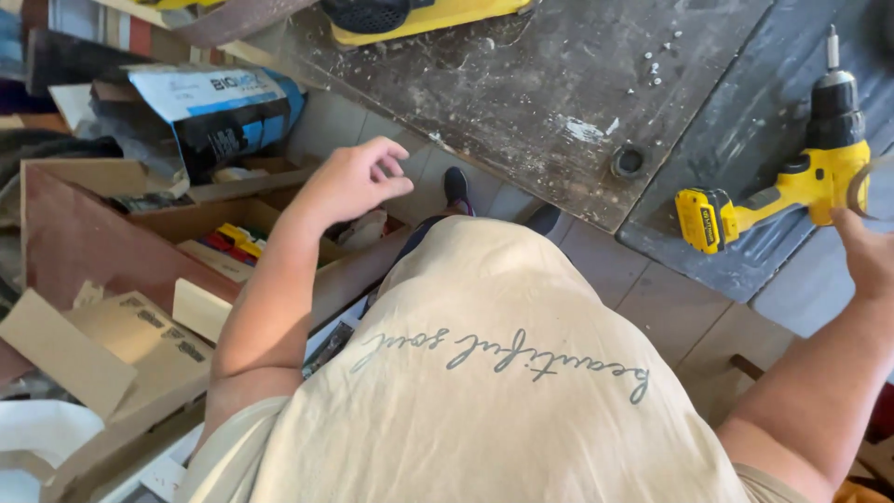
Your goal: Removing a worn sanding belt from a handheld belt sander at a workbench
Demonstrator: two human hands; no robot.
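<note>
Cardboard boxes (pixel 102 363) — blue-black sack (pixel 223 112) — on floor.

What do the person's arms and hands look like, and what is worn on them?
Both arms are bare from the short beige sleeves down. The left hand and the right hand wear no gloves; no rings, watch or bands show.

Seen from above, the left hand (pixel 352 182) hangs loosely curled and empty over cluttered cardboard boxes (pixel 140 279) on the floor, while the right hand (pixel 868 251) reaches beside a yellow cordless drill (pixel 792 182) lying on the dark, paint-spattered bench (pixel 559 84).
</note>
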